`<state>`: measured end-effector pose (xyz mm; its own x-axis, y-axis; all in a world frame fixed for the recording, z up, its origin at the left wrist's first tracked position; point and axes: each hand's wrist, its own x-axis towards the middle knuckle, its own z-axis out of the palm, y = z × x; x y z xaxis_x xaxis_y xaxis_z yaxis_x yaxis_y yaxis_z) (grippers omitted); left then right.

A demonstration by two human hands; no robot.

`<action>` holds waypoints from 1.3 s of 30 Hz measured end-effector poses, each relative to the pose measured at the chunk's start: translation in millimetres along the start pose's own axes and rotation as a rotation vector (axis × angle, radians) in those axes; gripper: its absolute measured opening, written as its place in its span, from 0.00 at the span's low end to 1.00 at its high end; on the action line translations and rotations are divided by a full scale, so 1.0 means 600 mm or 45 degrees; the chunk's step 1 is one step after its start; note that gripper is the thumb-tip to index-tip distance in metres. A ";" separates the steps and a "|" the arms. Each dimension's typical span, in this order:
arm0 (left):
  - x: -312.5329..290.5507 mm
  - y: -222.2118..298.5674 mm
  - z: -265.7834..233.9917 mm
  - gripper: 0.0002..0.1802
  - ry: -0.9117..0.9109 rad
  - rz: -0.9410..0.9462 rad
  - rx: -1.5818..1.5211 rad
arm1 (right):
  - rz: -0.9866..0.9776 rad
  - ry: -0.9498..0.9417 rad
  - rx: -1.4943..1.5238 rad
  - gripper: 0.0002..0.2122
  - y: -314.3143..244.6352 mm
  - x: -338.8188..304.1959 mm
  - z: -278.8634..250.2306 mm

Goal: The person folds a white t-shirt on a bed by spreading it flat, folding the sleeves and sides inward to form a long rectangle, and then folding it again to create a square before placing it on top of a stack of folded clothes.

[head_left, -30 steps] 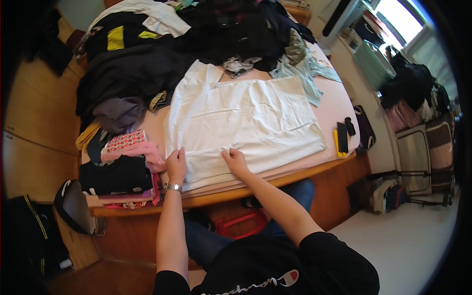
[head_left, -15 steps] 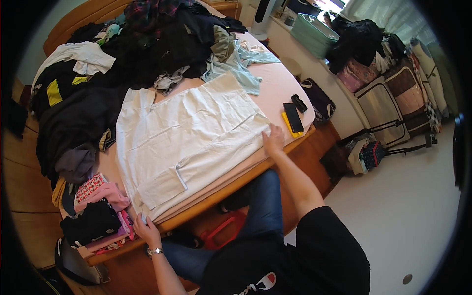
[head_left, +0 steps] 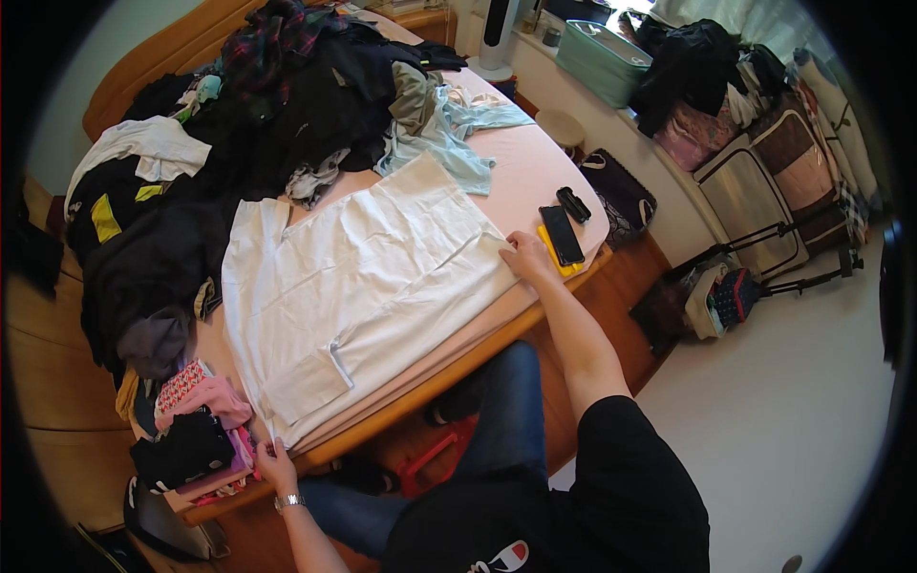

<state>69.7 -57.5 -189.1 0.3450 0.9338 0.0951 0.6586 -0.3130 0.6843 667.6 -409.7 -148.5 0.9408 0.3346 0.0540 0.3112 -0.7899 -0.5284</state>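
A white long-sleeved shirt (head_left: 353,277) lies spread on the near part of the bed, lightly creased. One sleeve with its cuff (head_left: 330,368) is folded over the near left part. At the shirt's right edge my right hand (head_left: 527,258) is closed, pinching the cloth between thumb and fingers. My left hand (head_left: 275,465), with a metal watch on the wrist, grips the near left corner at the bed's edge. Parts of the fingertips of both hands are hidden.
Dark clothes (head_left: 181,239) are heaped across the far and left bed. A folded pile (head_left: 186,449) sits beside my left hand. Right of my right hand lie a black phone (head_left: 562,235) on something yellow and a black object (head_left: 573,204). A red stool (head_left: 435,458) stands below.
My right hand has shifted slightly left with the shirt's right edge, and the cloth there lies smoother. My left hand stays at the near left corner. The whole view has shifted a little.
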 end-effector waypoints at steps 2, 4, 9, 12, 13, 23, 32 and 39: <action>-0.001 0.011 -0.003 0.11 -0.058 -0.011 0.116 | -0.081 -0.013 -0.090 0.16 0.006 0.003 -0.004; -0.001 0.014 0.000 0.09 -0.019 0.036 -0.084 | 0.032 0.009 0.157 0.16 0.015 0.005 0.000; 0.008 0.005 0.000 0.07 -0.046 0.034 -0.172 | 0.113 -0.165 0.373 0.15 0.075 0.009 0.002; 0.006 0.004 0.001 0.08 -0.127 -0.061 -0.322 | 0.033 -0.158 0.356 0.15 0.066 -0.005 0.003; 0.006 0.003 0.004 0.09 -0.123 -0.043 -0.389 | -0.051 -0.053 0.296 0.14 0.062 -0.008 0.000; 0.004 0.011 -0.004 0.09 -0.063 -0.034 -0.126 | 0.232 -0.193 0.527 0.15 0.088 -0.015 -0.035; -0.003 -0.029 -0.035 0.10 -0.227 -0.256 -0.428 | 0.246 -0.682 0.643 0.12 0.086 -0.010 -0.003; -0.006 -0.016 -0.003 0.09 -0.133 -0.252 -0.361 | 0.140 -0.574 0.647 0.08 0.170 0.001 -0.016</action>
<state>61.0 -57.9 -194.5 0.3056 0.9441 -0.1237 0.5129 -0.0538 0.8568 701.1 -495.1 -194.3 0.7812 0.5344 -0.3225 0.0118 -0.5293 -0.8484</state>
